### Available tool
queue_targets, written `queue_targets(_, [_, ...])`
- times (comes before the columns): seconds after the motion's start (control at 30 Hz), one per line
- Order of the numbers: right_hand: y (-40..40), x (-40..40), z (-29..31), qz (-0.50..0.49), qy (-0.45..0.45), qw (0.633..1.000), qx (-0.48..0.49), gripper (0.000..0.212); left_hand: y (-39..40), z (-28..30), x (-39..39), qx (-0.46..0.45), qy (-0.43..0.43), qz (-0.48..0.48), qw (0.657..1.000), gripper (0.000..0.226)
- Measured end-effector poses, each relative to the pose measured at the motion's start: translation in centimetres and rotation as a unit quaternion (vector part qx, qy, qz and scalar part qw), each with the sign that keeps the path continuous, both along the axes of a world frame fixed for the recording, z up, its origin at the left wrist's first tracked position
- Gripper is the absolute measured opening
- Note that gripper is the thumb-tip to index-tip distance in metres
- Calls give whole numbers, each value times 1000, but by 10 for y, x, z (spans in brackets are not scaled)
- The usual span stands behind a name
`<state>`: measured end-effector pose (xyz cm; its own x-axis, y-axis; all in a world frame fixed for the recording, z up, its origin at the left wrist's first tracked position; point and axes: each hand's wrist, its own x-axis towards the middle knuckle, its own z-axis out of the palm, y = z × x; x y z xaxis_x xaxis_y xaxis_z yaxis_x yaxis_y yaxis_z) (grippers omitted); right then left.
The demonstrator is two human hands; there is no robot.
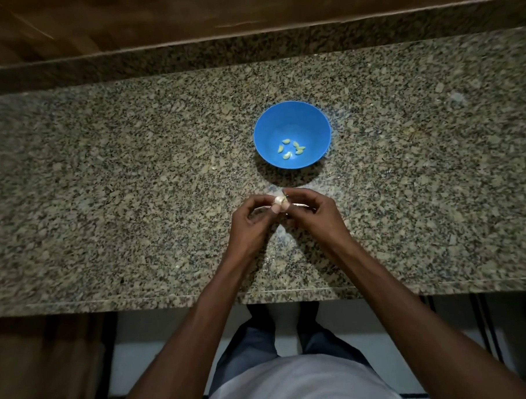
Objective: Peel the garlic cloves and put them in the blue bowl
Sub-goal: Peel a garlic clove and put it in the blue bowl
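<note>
Garlic: a clove (279,200) was pinched between both hands just above the counter (134,174).
Fingers: left hand (250,219) held it; right hand (309,211) picked at the skin.
Bowl (267,120): beyond the hands, holding peeled cloves (290,149).
Advice: probably pinch lightly, peel from the tip.

blue bowl (263,133) on speckled granite

peeled cloves (291,149) inside look pale yellow-green, counter (134,174) is tan with black flecks
</note>
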<state>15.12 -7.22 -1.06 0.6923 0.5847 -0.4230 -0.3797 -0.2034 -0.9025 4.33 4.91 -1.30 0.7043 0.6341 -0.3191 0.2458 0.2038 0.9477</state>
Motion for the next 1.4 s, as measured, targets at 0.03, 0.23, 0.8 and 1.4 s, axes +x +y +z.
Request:
queue_targets(0.03, [0,0,0,-5,-3,1000,3,29,0,1,0,-4,4,0,1000,21])
queue_targets(0.23, [-4,6,-6,0,-5,1000,-6,44,9,4,-4,51,55,-46,996,18])
queue_targets(0.8, [1,8,-23,1,12,1000,18,32,-7,-1,13,307,131,-25,942,27])
queue_targets(1.4, [14,23,-18,100,-281,947,-115,22,7,1,-14,-187,-38,161,968,31])
